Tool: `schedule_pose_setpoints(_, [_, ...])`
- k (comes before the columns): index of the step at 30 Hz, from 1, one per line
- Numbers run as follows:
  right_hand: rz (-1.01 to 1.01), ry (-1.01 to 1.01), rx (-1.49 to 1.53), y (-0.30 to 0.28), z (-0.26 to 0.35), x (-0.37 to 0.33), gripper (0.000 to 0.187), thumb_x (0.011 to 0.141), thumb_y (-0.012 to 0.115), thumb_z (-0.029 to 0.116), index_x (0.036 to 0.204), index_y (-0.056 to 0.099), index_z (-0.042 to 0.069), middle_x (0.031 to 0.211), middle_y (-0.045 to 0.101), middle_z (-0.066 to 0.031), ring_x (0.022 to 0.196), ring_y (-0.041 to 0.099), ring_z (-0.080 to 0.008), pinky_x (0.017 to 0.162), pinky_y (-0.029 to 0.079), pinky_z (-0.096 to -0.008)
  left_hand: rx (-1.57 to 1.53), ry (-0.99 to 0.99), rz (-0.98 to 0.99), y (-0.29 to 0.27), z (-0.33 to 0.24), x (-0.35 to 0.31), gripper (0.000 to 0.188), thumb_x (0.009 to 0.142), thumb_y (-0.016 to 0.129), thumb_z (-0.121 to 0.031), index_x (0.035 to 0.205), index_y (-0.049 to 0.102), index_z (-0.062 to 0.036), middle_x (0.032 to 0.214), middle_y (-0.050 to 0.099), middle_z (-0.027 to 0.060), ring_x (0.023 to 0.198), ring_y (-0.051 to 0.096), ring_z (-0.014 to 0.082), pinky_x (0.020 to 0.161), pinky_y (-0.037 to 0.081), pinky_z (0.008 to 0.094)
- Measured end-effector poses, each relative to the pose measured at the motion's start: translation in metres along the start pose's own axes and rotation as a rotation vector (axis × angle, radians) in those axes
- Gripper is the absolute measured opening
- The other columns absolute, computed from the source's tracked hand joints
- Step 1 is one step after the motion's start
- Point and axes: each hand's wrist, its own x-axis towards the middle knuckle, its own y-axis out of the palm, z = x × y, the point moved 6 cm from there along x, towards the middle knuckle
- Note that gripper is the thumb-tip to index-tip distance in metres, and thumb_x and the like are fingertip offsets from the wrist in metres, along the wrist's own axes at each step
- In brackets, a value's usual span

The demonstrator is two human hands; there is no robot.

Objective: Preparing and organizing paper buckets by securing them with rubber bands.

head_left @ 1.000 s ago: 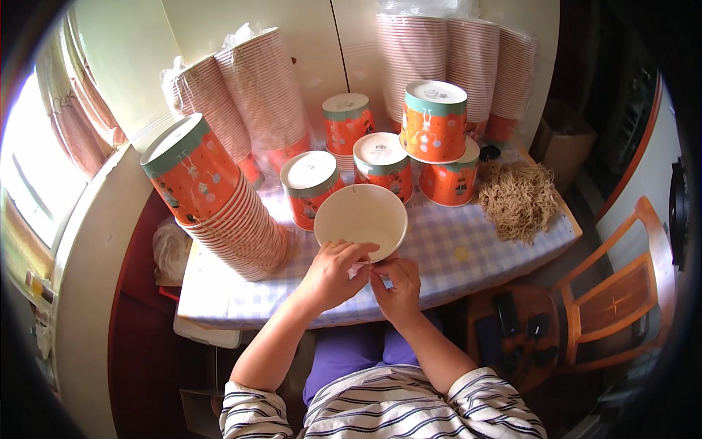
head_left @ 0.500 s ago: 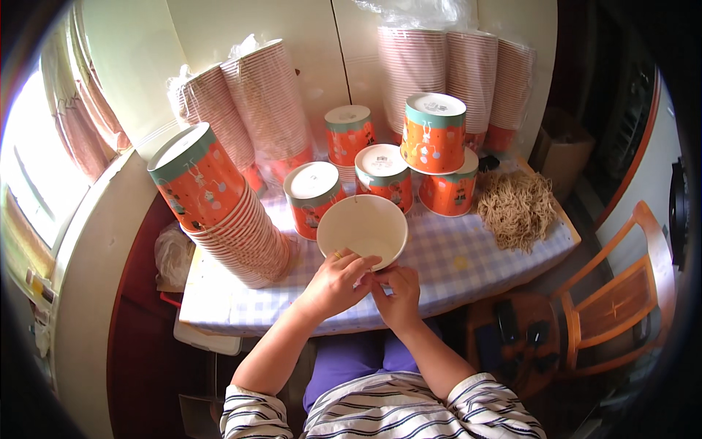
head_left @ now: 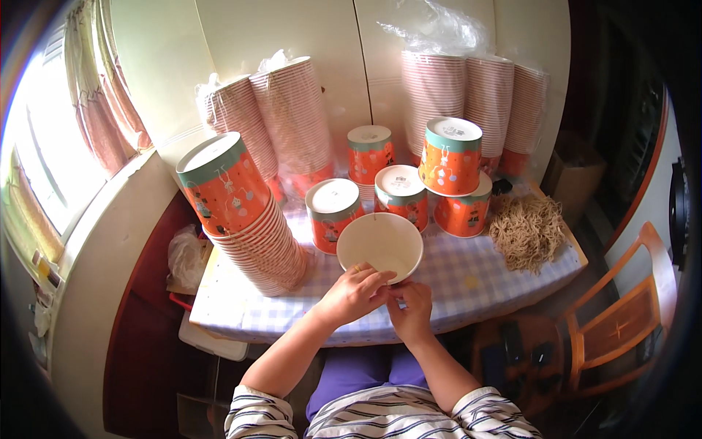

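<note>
An open paper bucket (head_left: pixel 369 238) stands on the table in front of me, its white inside facing up. A small dark spot shows at its far rim. My left hand (head_left: pixel 358 293) is closed over the near rim, with fingers on the inner side. Right beside it, my right hand (head_left: pixel 411 307) pinches at the outside of the same rim; what lies between its fingertips is hidden. Behind the bucket, several orange and green paper buckets (head_left: pixel 333 227) stand upside down, one of them (head_left: pixel 451 157) on top of another. A heap of tan cords (head_left: pixel 528 233) lies to the right.
A tall, leaning stack of nested buckets (head_left: pixel 252 245) stands at the left. Plastic-wrapped bucket stacks (head_left: pixel 435 95) line the back wall. A blue-and-white checked cloth (head_left: pixel 468 282) covers the table. A wooden chair (head_left: pixel 621 322) is at the right, and a curtained window at the left.
The whole view has shifted, so the scene sits lower and a little to the right. Both hands stay at the bucket's near rim, with only slight finger movement.
</note>
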Motion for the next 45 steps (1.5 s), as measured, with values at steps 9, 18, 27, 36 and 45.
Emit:
schedule_pose_setpoints(9, [0.020,0.042,0.059,-0.001,0.003,0.004,0.014,0.069,0.073,0.006,0.073,0.060,0.009,0.072,0.062,-0.0069,0.070,0.058,-0.0287,0.066,0.041,-0.0397,-0.010,0.022,-0.008,-0.003,0.000,-0.001,0.034,0.068,0.071,-0.002,0.101,0.061,-0.0036,0.082,0.064,0.0095,0.078,0.063,0.0282,0.071,0.052,0.0375])
schedule_pose_setpoints(18, [-0.007,0.202,0.119,-0.010,-0.010,-0.014,0.023,0.070,0.075,0.009,0.088,0.060,0.008,0.082,0.059,-0.0056,0.066,0.054,-0.0214,0.065,0.042,-0.0347,0.043,-0.001,-0.012,-0.011,-0.005,0.003,0.034,0.066,0.073,-0.008,0.098,0.064,-0.0058,0.085,0.065,0.0076,0.085,0.061,0.0275,0.079,0.049,0.0386])
schedule_pose_setpoints(27, [-0.056,0.908,0.628,-0.018,-0.109,-0.037,0.039,0.088,0.065,0.020,0.118,0.053,-0.001,0.100,0.060,-0.0076,0.078,0.058,-0.0125,0.070,0.049,-0.0277,0.180,-0.085,0.048,0.003,-0.010,0.006,0.026,0.069,0.071,-0.009,0.095,0.065,-0.0081,0.091,0.062,0.0067,0.098,0.057,0.0260,0.098,0.037,0.0467])
schedule_pose_setpoints(36, [0.408,1.025,1.267,-0.009,-0.097,-0.015,0.047,0.090,0.060,0.031,0.126,0.048,0.004,0.108,0.064,-0.0074,0.093,0.064,-0.0195,0.078,0.055,-0.0340,0.079,-0.059,-0.071,-0.035,-0.020,-0.016,0.026,0.069,0.067,0.002,0.090,0.066,-0.0119,0.087,0.060,0.0023,0.098,0.057,0.0225,0.104,0.031,0.0497])
schedule_pose_setpoints(45, [0.537,0.891,1.274,-0.021,-0.083,0.035,0.025,0.084,0.068,0.014,0.106,0.058,0.004,0.096,0.066,-0.0090,0.080,0.067,-0.0191,0.069,0.057,-0.0323,0.121,-0.021,-0.272,-0.062,-0.027,-0.060,0.028,0.068,0.071,0.003,0.090,0.068,-0.0138,0.091,0.065,-0.0001,0.102,0.058,0.0236,0.102,0.036,0.0460])
